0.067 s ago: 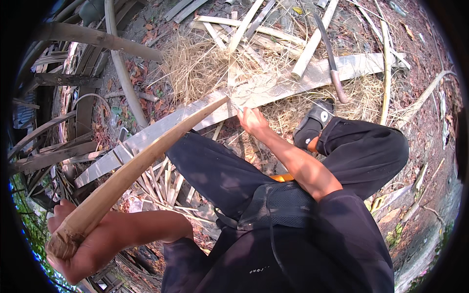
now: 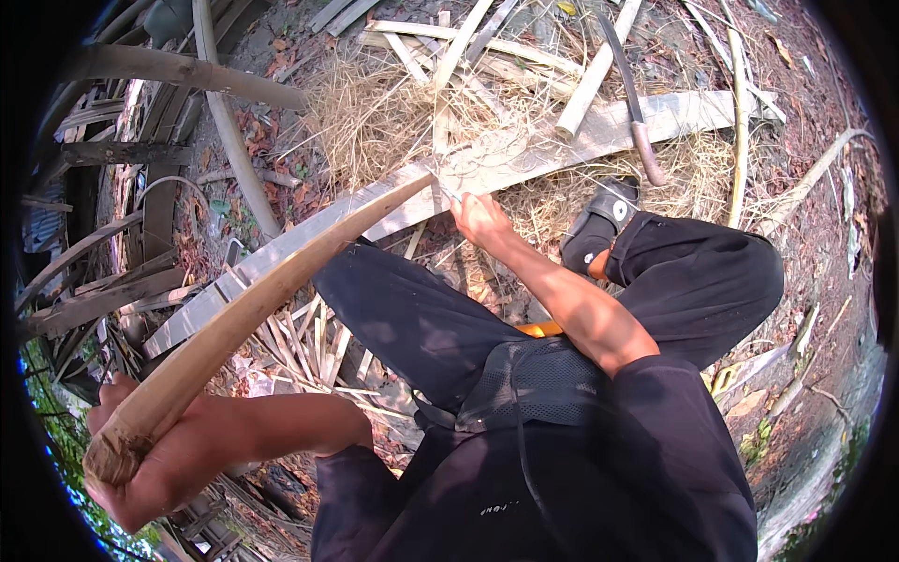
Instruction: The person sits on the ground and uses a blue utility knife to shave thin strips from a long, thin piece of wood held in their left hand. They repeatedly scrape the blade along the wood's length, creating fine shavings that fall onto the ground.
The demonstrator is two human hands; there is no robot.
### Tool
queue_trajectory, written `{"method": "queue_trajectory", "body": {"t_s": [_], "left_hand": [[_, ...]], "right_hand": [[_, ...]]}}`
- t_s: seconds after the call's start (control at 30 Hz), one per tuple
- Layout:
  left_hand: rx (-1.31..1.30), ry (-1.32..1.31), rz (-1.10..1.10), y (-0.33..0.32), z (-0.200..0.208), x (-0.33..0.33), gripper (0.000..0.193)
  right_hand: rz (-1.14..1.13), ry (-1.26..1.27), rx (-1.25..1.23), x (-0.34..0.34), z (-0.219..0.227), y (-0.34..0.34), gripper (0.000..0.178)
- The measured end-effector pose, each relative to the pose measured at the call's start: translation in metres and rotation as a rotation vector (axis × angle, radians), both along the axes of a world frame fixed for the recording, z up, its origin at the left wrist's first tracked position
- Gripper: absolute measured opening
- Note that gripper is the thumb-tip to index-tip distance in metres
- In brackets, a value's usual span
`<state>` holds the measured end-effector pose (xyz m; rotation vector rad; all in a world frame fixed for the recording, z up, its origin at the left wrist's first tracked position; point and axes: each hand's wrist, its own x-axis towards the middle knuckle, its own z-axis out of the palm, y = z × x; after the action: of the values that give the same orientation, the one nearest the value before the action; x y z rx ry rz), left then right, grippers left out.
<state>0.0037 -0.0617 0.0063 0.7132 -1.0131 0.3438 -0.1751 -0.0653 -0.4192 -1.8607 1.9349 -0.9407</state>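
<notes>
My left hand (image 2: 140, 459) is wrapped round the thick end of a long, tapering pale wooden pole (image 2: 272, 281), at the lower left. The pole slants up and away to its narrow tip, which lies over a grey plank (image 2: 552, 155). Beside that tip my right hand (image 2: 481, 221) is closed in a fist. A thin, pale bit of something shows at its fingers, against the tip; most of it is hidden, so its kind cannot be made out. Farther right, a long curved knife (image 2: 626, 84) with a brown handle rests across the plank.
Dry shavings (image 2: 361, 117) heap up beyond the plank, with pale wood strips (image 2: 478, 47) among them. Stacked poles and boards (image 2: 122, 155) crowd the left. My bent legs (image 2: 412, 318) flank the plank's near side, and a dark sandal (image 2: 609, 215) touches the shavings.
The scene sits slightly higher in the picture, the pole and both hands with it. Both hands keep their grips, and the pole's tip stays over the plank.
</notes>
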Motion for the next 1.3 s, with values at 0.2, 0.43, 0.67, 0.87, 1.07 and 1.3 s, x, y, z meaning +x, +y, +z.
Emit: {"method": "queue_trajectory", "body": {"t_s": [0.2,0.43,0.67,0.87,1.07,1.3], "left_hand": [[0.017,-0.097,0.159,-0.004,-0.001,-0.02,0.045],[0.059,0.023,-0.087,0.006,-0.001,0.02,0.043],[-0.01,-0.239,-0.174,0.005,-0.005,-0.024,0.034],[0.054,-0.197,-0.442,0.011,-0.001,-0.015,0.034],[0.029,-0.089,-0.434,0.018,-0.005,-0.015,0.039],[0.075,-0.148,-0.287,0.011,-0.003,0.005,0.031]], "right_hand": [[-0.069,0.061,0.398,-0.012,0.004,-0.006,0.032],[-0.136,-0.239,0.651,-0.016,0.067,0.004,0.045],[0.031,-0.227,0.281,-0.013,0.095,0.021,0.026],[-0.042,-0.07,0.001,-0.019,0.037,0.023,0.023],[-0.039,-0.037,0.389,-0.013,0.022,0.022,0.027],[0.014,-0.011,0.245,-0.01,0.032,0.022,0.029]]}}
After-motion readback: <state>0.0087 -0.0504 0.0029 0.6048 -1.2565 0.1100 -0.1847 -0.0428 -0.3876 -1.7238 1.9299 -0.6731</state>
